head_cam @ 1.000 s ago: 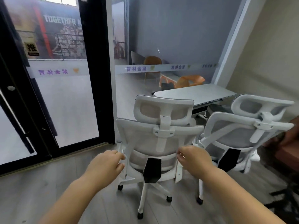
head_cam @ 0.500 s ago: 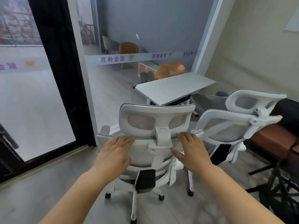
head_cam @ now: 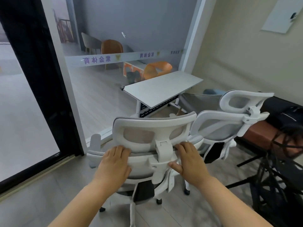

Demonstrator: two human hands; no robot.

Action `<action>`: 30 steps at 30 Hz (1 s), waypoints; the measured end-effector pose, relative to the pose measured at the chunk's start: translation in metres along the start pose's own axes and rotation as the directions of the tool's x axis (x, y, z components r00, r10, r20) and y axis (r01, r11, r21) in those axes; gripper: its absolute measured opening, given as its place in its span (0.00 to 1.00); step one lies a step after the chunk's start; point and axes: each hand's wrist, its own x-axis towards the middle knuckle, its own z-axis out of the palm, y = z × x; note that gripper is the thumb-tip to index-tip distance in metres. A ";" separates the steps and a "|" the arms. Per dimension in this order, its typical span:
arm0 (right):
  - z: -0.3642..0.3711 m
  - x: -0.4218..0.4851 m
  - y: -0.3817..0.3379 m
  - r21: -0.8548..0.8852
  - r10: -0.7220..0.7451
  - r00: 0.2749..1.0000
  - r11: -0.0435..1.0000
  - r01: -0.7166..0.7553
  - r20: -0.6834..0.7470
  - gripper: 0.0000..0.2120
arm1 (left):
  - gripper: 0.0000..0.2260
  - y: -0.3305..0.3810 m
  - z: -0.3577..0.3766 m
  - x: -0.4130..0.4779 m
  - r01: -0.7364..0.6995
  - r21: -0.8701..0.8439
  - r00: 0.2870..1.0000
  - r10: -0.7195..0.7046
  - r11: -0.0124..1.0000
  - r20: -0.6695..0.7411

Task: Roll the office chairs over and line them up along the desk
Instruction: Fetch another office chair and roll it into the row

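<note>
View from a person's head, looking down at their own two bare arms in a small office.

At far left stands one black door frame (head_cam: 32,79), with one glass wall (head_cam: 131,22) to its right carrying a frosted strip of purple characters. Behind the glass are three chairs: one grey (head_cam: 89,42) and two orange (head_cam: 111,46).

Low in the middle, the left hand (head_cam: 114,163) lies on the top edge of the backrest of the near office chair (head_cam: 154,128). Its fingers are straight and together, reaching over the edge and closed around nothing. The right hand (head_cam: 188,161) lies on the same edge on the other side of the headrest post, fingers flat and thumb spread against the back.

There are two white mesh office chairs. The near one is seen from behind, in front of the person. The second office chair (head_cam: 229,125) stands just beside it on the right, turned slightly away.

One white bench (head_cam: 162,89) stands beyond both chairs, near the glass wall, apart from them.

At far right are one brown padded seat (head_cam: 260,136) with a black bag (head_cam: 282,110) on it, and a black folding stand (head_cam: 270,177) on the floor.
</note>
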 end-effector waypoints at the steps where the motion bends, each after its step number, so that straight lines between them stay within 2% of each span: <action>1: 0.000 -0.002 -0.005 -0.007 0.010 1.000 1.000 -0.010 -0.008 0.28 | 0.21 -0.003 0.001 -0.001 -0.018 -0.001 1.000 0.018 1.000 -0.018; 10: 0.009 -0.047 -0.101 -0.041 0.232 0.970 0.971 -0.235 -0.077 0.34 | 0.21 -0.063 -0.004 -0.044 -0.227 -0.055 0.967 0.218 0.972 -0.131; 15: 0.005 -0.081 -0.160 -0.062 0.350 0.930 0.932 -0.358 -0.107 0.35 | 0.22 -0.084 -0.020 -0.075 -0.270 -0.122 0.963 0.265 0.955 -0.053; 17: 0.001 -0.098 -0.180 -0.064 0.396 0.911 0.912 -0.405 -0.118 0.36 | 0.20 -0.086 -0.028 -0.089 -0.278 -0.135 0.960 0.277 0.951 -0.030; 20: -0.008 -0.123 -0.205 -0.072 0.440 0.888 0.889 -0.451 -0.132 0.36 | 0.24 -0.084 -0.038 -0.111 -0.313 -0.153 0.948 0.317 0.937 -0.001; 30: -0.048 -0.233 -0.283 -0.100 0.557 0.821 0.816 -0.569 -0.126 0.30 | 0.20 -0.054 -0.072 -0.206 -0.406 -0.174 0.913 0.406 0.897 -0.036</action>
